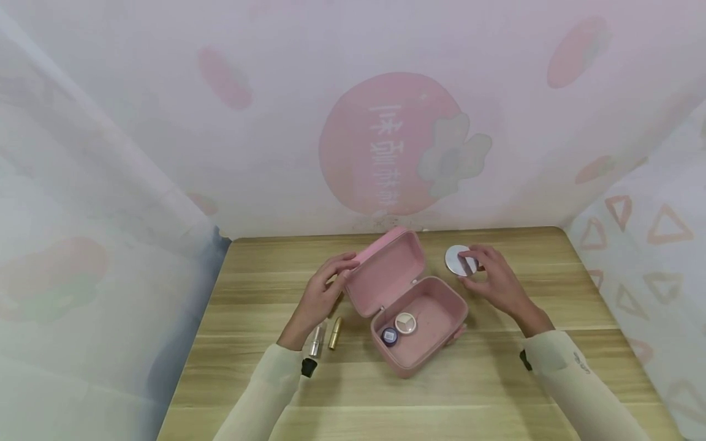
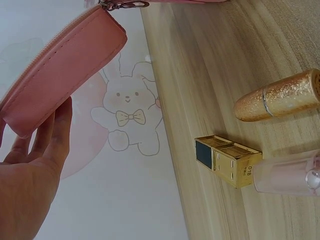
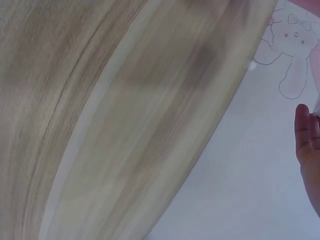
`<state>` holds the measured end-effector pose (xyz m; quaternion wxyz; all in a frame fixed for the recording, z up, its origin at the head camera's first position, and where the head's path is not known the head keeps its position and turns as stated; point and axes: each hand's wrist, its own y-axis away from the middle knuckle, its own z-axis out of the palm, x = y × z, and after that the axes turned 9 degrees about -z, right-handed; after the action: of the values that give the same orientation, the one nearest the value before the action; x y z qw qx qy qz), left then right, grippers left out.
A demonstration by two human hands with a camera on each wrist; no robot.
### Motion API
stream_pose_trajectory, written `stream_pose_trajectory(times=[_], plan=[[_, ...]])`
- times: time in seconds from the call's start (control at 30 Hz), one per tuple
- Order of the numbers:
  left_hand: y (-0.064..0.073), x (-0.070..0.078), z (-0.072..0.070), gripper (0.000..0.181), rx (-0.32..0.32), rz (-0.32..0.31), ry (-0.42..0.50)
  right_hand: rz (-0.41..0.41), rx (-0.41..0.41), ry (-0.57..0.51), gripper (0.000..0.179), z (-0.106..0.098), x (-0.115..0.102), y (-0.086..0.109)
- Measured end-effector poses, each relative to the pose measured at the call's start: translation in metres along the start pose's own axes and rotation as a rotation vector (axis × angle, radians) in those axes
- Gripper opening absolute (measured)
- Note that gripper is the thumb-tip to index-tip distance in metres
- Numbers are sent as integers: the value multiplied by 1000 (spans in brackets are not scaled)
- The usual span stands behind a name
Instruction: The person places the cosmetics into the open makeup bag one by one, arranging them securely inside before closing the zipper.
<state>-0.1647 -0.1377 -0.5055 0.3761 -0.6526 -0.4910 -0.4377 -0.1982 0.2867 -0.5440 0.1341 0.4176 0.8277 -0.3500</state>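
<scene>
A pink zippered cosmetic case [image 1: 405, 370] stands open on the table, its lid tilted back. My left hand [image 1: 322, 293] grips the lid [image 2: 65, 67] at its left edge, fingers along the outside. Inside the case lie a dark blue jar [image 1: 389, 336] and a round three-section palette [image 1: 405, 323], side by side in the near left corner. To the right of the lid, my right hand [image 1: 496, 283] holds a round, shiny silver compact [image 1: 455, 261] by its right edge, thumb and fingers on it. Only part of that hand shows in the right wrist view, at the right border.
Left of the case lie a gold lipstick tube [image 1: 335, 334] and a clear-and-silver tube [image 1: 317, 341]. A square gold lipstick case [image 2: 227, 159] is beside them, partly hidden by my left hand in the head view. Printed curtains [image 1: 276, 171] enclose the wooden table [image 1: 386, 413] at the back and sides.
</scene>
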Motion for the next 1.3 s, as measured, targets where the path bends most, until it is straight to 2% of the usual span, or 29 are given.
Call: stream_pose_trajectory(times=[0.4, 0.63, 1.03, 1.3], plan=[[-1, -1, -1, 31, -5, -10, 0, -35, 17, 28, 55, -2, -16, 7], [-1, 1, -1, 32, -7, -8, 5, -36, -5, -3, 54, -3, -31, 10], [-1, -1, -1, 31, -6, -5, 11, -89, -25, 20, 56, 1, -56, 9], [-1, -1, -1, 31, -4, -4, 4, -61, -62, 10, 54, 6, -65, 9]])
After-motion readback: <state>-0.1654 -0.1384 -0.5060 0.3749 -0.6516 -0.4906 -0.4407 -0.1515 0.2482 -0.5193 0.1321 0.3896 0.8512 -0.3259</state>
